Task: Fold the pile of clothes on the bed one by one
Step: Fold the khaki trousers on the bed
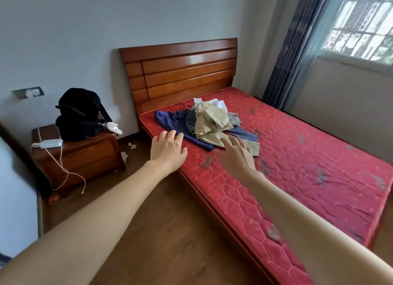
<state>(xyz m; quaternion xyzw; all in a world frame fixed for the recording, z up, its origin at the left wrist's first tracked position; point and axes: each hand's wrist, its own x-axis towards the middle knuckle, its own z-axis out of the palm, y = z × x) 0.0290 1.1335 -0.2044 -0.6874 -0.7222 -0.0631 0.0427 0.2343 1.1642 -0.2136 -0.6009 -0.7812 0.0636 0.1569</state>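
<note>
A pile of clothes (210, 121) lies on the red quilted mattress (297, 157) near the headboard. A khaki garment (212, 119) sits on top, a dark blue one (176, 123) spreads to the left, with denim (244, 134) and white pieces (217, 102) around it. My left hand (169, 149) reaches out over the mattress's near edge, fingers spread, just short of the blue garment. My right hand (236, 151) stretches forward with straight fingers, over the front edge of the pile. Neither hand holds anything.
A wooden headboard (180, 69) stands behind the pile. To the left a wooden nightstand (85, 155) carries a black bag (79, 114), a white charger and cables. Bits of paper lie on the wood floor (148, 210). A window and dark curtain (291, 50) are at the right.
</note>
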